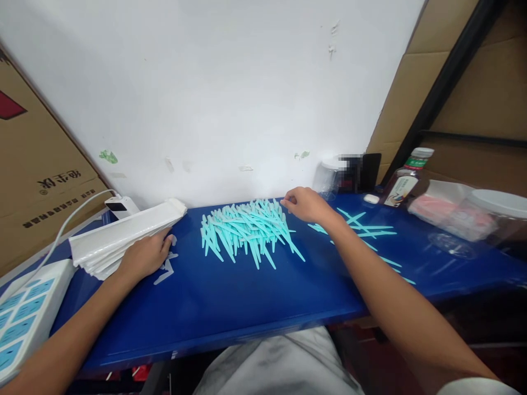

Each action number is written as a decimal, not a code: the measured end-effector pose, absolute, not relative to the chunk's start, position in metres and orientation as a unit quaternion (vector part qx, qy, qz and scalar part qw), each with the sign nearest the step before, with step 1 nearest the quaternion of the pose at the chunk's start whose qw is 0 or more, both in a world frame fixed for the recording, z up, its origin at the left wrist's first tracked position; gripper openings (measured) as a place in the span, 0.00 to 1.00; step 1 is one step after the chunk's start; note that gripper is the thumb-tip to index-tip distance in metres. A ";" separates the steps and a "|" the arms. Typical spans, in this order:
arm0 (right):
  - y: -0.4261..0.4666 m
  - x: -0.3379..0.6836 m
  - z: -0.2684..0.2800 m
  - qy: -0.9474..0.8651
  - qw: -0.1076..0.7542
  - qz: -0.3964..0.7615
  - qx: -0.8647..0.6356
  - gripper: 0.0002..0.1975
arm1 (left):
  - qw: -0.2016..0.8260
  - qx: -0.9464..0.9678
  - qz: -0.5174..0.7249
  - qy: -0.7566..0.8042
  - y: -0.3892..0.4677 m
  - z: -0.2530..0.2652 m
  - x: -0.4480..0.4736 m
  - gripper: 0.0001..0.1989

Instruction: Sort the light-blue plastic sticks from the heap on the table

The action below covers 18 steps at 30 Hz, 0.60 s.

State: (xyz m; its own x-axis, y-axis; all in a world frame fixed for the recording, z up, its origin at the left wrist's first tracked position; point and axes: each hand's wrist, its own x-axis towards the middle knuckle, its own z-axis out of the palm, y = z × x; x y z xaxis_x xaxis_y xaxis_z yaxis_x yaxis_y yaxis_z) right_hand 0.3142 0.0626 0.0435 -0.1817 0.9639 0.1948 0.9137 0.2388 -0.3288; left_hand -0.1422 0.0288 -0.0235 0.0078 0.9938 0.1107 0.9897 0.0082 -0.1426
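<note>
A heap of turquoise plastic sticks (pixel 251 227), tapered at one end and with pale caps at the far ends, lies mid-table. My right hand (pixel 303 204) is at the heap's upper right edge, its thumb and fingers pinched together; anything between them is too small to make out. My left hand (pixel 146 255) rests by the front of a stack of white plastic bags (pixel 123 233), fingers curled and partly hidden, so I cannot see what they hold. Small translucent pieces (pixel 164 271) lie scattered beside it. More turquoise sticks (pixel 373 233) spread out loosely beyond my right forearm.
At the left stand a power strip (pixel 35 307), a white device (pixel 122 207) with a cable and a cardboard box (pixel 45 175). Along the right are a bottle (pixel 405 178), a lidded clear jar (pixel 500 211) and a pink package (pixel 450 211). Another clear jar (pixel 328 178) stands near the wall.
</note>
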 end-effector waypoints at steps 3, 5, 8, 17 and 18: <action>0.062 0.314 0.044 -0.764 0.183 0.070 -0.614 0.15 | 0.092 -0.701 0.008 -0.707 0.029 -0.023 -0.142 0.34; 0.063 0.314 0.044 -0.765 0.183 0.070 -0.614 0.15 | 0.087 -0.696 0.013 -0.713 0.030 -0.021 -0.140 0.35; 0.063 0.315 0.044 -0.765 0.182 0.071 -0.614 0.15 | 0.082 -0.688 0.022 -0.721 0.031 -0.018 -0.137 0.35; 0.062 0.314 0.045 -0.765 0.182 0.076 -0.613 0.15 | 0.078 -0.721 0.008 -0.689 0.033 -0.024 -0.144 0.36; 0.062 0.314 0.045 -0.765 0.182 0.076 -0.614 0.16 | 0.075 -0.727 -0.003 -0.683 0.033 -0.025 -0.145 0.36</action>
State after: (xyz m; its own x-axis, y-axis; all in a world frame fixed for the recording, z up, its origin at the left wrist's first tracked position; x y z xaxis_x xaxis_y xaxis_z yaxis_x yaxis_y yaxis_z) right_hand 0.3144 0.0621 0.0448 -0.1808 0.9660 0.1850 0.9103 0.2355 -0.3405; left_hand -0.1451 0.0325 -0.0251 0.0676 0.9919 0.1077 0.9928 -0.0562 -0.1053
